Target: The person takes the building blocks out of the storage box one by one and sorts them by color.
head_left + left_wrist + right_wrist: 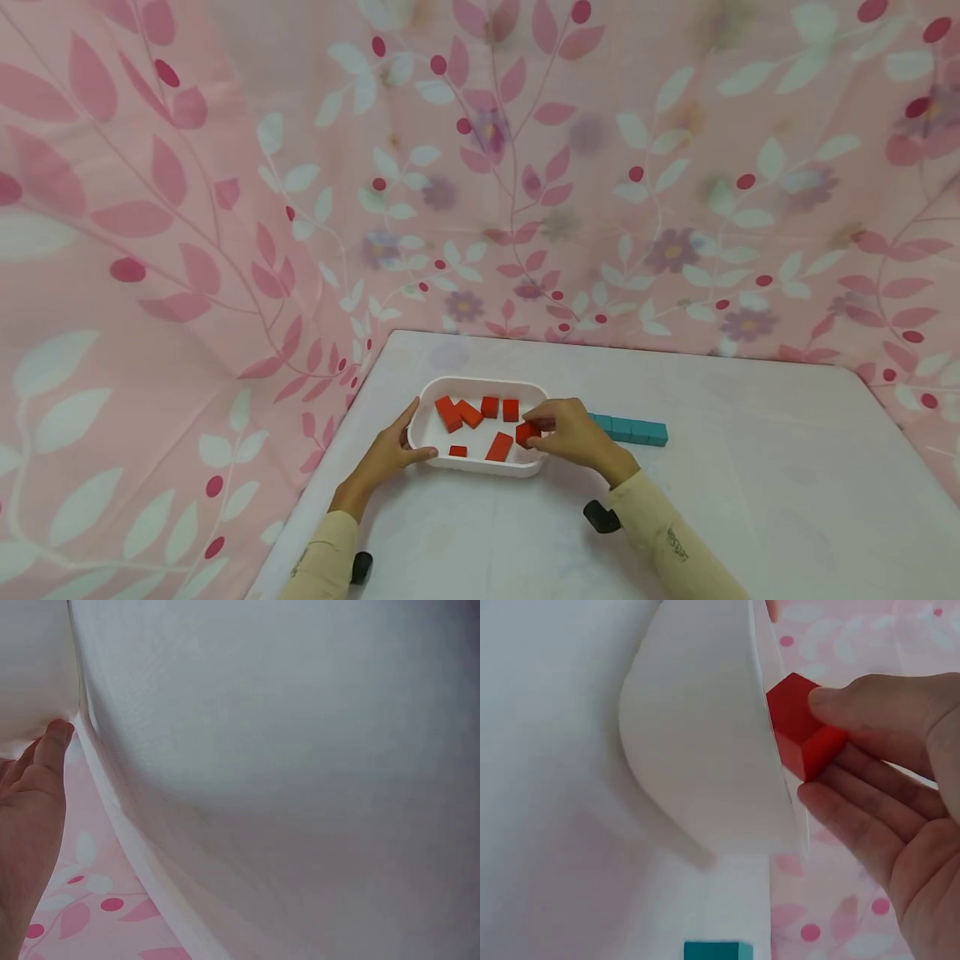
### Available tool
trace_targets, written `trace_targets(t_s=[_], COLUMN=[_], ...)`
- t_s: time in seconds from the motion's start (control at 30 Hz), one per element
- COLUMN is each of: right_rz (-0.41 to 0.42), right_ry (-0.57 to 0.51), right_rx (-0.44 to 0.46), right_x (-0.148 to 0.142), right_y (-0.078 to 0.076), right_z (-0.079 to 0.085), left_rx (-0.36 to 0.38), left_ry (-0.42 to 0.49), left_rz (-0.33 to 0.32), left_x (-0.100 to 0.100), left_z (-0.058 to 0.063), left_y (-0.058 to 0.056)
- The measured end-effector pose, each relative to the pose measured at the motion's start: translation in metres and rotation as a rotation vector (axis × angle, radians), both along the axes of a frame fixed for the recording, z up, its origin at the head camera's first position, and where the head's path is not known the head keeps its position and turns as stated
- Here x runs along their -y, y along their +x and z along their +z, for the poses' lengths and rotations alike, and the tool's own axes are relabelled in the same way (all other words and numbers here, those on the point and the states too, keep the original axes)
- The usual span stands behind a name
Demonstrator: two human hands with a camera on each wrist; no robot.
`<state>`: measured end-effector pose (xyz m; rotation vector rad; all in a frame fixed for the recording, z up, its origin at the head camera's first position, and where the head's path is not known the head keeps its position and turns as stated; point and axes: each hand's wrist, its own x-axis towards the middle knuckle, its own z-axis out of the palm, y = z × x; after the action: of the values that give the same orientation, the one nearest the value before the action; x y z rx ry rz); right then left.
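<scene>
A white tray [480, 467] with rounded corners holds several loose red blocks [500, 447] of different lengths. My left hand [386, 454] grips the tray's left end, its thumb along the near side and its fingers round the far side. In the left wrist view, the left fingertips [58, 729] touch the tray wall. At the tray's right end, my right hand [576, 432] pinches a red block [795, 720] between thumb and fingers. The right wrist view shows that block at the rim, partly hidden behind the tray wall.
Just right of the tray, several teal blocks [630, 430] form a row on the white-covered table [757, 467]; the right hand hides its left end. A pink floral cloth [525, 208] hangs behind the table and along its left side.
</scene>
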<state>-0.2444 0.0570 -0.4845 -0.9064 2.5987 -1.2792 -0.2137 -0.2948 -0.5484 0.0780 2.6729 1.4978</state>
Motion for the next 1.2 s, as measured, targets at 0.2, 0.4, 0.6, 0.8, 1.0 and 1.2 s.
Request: trace_targets(t_s=[0.2, 0.4, 0.6, 0.8, 1.0, 1.2], right_rz=[-0.082, -0.118, -0.132, -0.173, -0.174, -0.168], right_ry=[-0.122, -0.180, -0.195, -0.133, -0.141, -0.181], right_rx=[-0.016, -0.004, -0.040, -0.020, 0.010, 0.022], right_x=[-0.028, -0.054, -0.073, -0.083, -0.090, -0.091], right_y=[0.002, 0.008, 0.012, 0.017, 0.024, 0.028], right_z=[-0.008, -0.019, -0.034, -0.050, -0.064, -0.070], left_rx=[0.003, -0.008, -0.016, -0.008, 0.011, 0.007], left_ry=[-0.011, -0.023, -0.013, 0.011, 0.021, 0.009], left_rz=[0.001, 0.002, -0.003, -0.008, 0.001, 0.013], left_x=[-0.001, -0.002, -0.002, -0.003, -0.004, -0.004], left_z=[0.001, 0.003, 0.003, 0.002, 0.003, 0.005], left_y=[0.001, 0.002, 0.002, 0.001, 0.003, 0.004])
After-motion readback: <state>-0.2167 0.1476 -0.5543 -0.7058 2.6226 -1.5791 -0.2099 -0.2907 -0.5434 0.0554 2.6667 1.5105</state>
